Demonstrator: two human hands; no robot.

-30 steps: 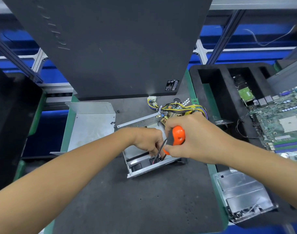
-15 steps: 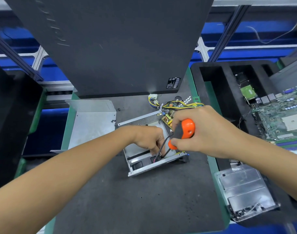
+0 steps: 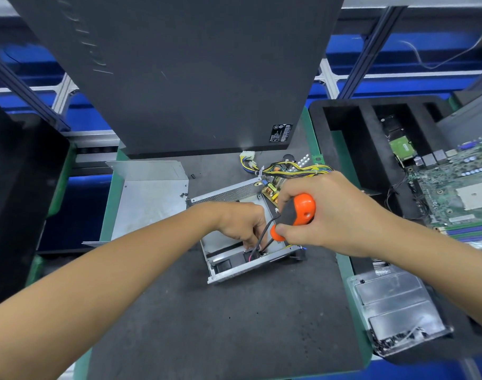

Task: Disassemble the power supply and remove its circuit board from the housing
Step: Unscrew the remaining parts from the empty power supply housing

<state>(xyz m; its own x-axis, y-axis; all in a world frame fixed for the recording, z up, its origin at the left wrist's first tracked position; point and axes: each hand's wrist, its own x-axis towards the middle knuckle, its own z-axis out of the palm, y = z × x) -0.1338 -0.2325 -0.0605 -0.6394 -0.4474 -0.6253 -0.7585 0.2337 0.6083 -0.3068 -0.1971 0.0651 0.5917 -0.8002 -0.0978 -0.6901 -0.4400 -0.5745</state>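
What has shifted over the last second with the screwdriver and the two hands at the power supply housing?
The right hand kept its grip on the orange screwdriver and swung the handle rightward and a little away from the left hand, the tip staying down inside the housing. The left hand stayed put with curled fingers by the black wires at the near wall. Housing, removed cover and yellow wire bundle did not visibly move.

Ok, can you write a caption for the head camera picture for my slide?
Right hand works an orange screwdriver inside the open housing while the left hand reaches in beside it.
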